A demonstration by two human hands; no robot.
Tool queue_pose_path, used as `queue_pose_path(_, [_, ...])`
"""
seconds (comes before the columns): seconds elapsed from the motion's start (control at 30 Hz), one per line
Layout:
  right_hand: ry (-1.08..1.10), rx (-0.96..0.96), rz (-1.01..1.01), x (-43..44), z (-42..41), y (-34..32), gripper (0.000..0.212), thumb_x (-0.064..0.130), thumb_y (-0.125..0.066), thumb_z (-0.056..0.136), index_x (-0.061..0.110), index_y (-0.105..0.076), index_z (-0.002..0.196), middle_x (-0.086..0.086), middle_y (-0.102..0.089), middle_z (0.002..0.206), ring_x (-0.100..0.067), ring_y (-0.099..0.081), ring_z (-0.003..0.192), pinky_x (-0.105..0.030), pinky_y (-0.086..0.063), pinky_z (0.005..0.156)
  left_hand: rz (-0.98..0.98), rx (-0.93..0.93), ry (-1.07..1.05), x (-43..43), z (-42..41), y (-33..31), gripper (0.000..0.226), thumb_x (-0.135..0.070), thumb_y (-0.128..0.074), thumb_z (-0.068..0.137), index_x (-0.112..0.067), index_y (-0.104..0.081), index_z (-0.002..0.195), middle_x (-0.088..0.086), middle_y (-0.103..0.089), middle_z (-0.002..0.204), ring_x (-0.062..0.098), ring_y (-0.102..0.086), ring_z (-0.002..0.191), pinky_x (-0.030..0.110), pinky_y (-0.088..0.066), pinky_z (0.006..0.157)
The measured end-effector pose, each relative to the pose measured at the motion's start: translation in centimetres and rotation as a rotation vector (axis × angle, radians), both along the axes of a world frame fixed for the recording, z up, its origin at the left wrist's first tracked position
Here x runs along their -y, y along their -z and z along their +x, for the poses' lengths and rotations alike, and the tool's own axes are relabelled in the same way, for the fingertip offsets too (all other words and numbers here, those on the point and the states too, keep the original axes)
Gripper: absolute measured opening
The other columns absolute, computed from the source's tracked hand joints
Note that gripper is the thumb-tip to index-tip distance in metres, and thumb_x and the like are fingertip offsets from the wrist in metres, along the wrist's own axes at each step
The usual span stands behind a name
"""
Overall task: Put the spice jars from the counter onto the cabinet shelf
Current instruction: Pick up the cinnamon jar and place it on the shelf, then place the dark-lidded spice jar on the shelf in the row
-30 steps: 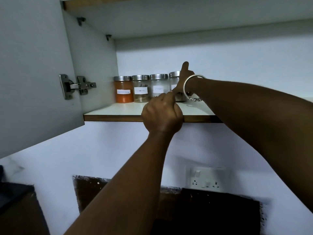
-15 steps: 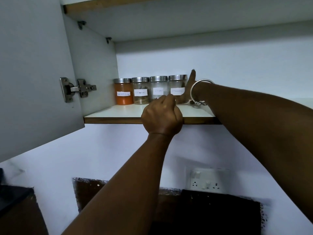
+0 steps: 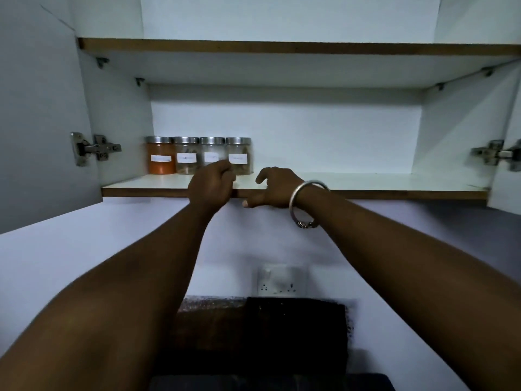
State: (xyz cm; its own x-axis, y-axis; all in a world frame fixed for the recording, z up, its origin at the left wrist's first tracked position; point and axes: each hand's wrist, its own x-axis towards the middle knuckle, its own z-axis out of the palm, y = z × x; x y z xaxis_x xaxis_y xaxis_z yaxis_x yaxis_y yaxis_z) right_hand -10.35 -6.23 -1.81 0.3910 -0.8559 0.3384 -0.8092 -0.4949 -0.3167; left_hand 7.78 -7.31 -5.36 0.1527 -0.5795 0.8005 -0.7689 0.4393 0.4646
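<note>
Up on the cabinet shelf (image 3: 352,183), at its back-left corner, four spice jars (image 3: 198,155) stand upright in a tight row, lids on, labels facing out: an orange-filled one against the left wall, then three clear ones touching side by side. Only one view, from the head, so that's all I've got. Compared with a second ago, the right hand (image 3: 277,190) has come off the rightmost jar and pulled back to the shelf's front edge, where it's loosely open, fingers curled, thumb below the edge, holding nothing. The bangle (image 3: 306,203) sits on that wrist. The left hand (image 3: 212,184) is still a loose fist at the front edge, knuckles overlapping the lower part of the third and fourth jars from this angle; can't tell if it's touching them, and it doesn't seem to grip anything. My read: the fourth jar is now placed and released. Most of the shelf to the right is bare. The counter is out of frame, so no idea if more jars are waiting.
</note>
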Motion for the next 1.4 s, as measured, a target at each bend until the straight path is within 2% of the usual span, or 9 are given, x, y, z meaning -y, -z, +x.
queue_pose_path(0.2, [-0.158,0.574,-0.218,-8.1,-1.3,10.5,0.062,0.039,-0.084,0.074,0.019,-0.058,0.127,0.000,-0.067,0.111,-0.016,-0.063,0.104,-0.024,-0.049,0.083,-0.026,-0.306,0.398,-9.2,-5.2,8.1,0.016,-0.007,-0.051,0.087,-0.008,-0.067,0.086,0.004,-0.073,0.082,0.023,-0.071,0.084,0.034,-0.055,0.076])
queue_pose_path(0.3, [-0.127,0.633,-0.174,-12.0,-2.4,20.0,0.063,0.042,-0.078,0.071,0.029,-0.054,0.127,0.006,-0.065,0.102,-0.015,-0.059,0.106,-0.012,-0.040,0.086,0.094,-0.353,0.488,-13.9,-6.6,16.9,0.020,-0.002,-0.049,0.089,-0.014,-0.066,0.087,-0.003,-0.071,0.080,0.009,-0.070,0.081,0.021,-0.053,0.075])
queue_pose_path(0.37, [-0.109,0.594,-0.119,-14.3,-3.5,27.3,0.061,0.037,-0.081,0.069,0.021,-0.058,0.124,0.001,-0.065,0.093,-0.021,-0.061,0.095,-0.024,-0.048,0.086,0.216,-0.360,0.477,-16.4,-6.8,23.6,0.026,0.004,-0.051,0.083,-0.016,-0.067,0.088,-0.005,-0.070,0.081,0.003,-0.068,0.079,0.022,-0.053,0.073])
queue_pose_path(0.5, [-0.047,0.313,0.209,-18.6,-7.5,39.5,0.083,0.043,-0.090,0.069,0.006,-0.056,0.135,-0.010,-0.065,0.107,-0.029,-0.063,0.099,-0.044,-0.053,0.088,0.511,-0.332,0.412,-21.4,-6.9,36.4,0.027,0.015,-0.058,0.089,-0.009,-0.071,0.088,-0.007,-0.072,0.079,0.003,-0.069,0.077,0.024,-0.055,0.072])
queue_pose_path(0.63, [-0.036,-0.389,0.338,-21.2,-11.3,48.3,0.105,0.068,-0.069,0.075,0.013,-0.028,0.155,-0.015,-0.042,0.149,-0.042,-0.038,0.135,-0.051,-0.032,0.115,0.824,-0.263,0.416,-25.0,-7.3,44.4,0.025,0.002,-0.061,0.098,-0.017,-0.073,0.088,-0.009,-0.075,0.090,0.007,-0.072,0.086,0.021,-0.057,0.080])
queue_pose_path(0.77, [-0.114,-0.729,0.276,-22.4,-12.8,53.2,0.081,0.051,-0.054,0.088,0.008,-0.031,0.152,-0.023,-0.047,0.142,-0.045,-0.042,0.131,-0.061,-0.014,0.121,0.977,-0.175,0.455,-26.7,-8.3,47.3,0.035,0.001,-0.059,0.097,-0.029,-0.071,0.084,-0.007,-0.074,0.087,0.004,-0.069,0.090,0.019,-0.052,0.082])
queue_pose_path(1.0, [-0.119,-0.703,0.372,-21.5,-12.8,50.6,0.094,0.050,-0.077,0.071,0.012,-0.035,0.147,-0.017,-0.053,0.141,-0.041,-0.045,0.130,-0.054,-0.019,0.118,1.048,-0.146,0.471,-27.1,-8.3,47.1,0.024,-0.007,-0.060,0.101,-0.028,-0.070,0.094,-0.006,-0.074,0.098,0.006,-0.069,0.094,0.038,-0.058,0.092])
queue_pose_path(1.17, [-0.052,-0.246,0.621,-19.7,-11.5,39.6,0.087,0.064,-0.076,0.054,0.035,-0.041,0.127,0.003,-0.049,0.122,-0.027,-0.043,0.120,-0.041,-0.047,0.093,0.991,-0.407,0.655,-26.5,-9.0,41.8,0.026,-0.026,-0.058,0.102,-0.031,-0.063,0.127,-0.015,-0.071,0.120,0.004,-0.068,0.113,0.029,-0.054,0.093])
queue_pose_path(1.4, [-0.131,0.241,0.299,-20.8,-10.2,26.5,0.074,0.082,-0.072,0.053,0.037,-0.053,0.108,0.011,-0.067,0.083,-0.005,-0.067,0.073,-0.029,-0.056,0.062,0.762,-0.844,0.776,-26.4,-11.3,31.0,0.062,-0.052,-0.036,0.105,-0.006,-0.058,0.140,0.020,-0.071,0.130,0.035,-0.068,0.121,0.044,-0.057,0.100])
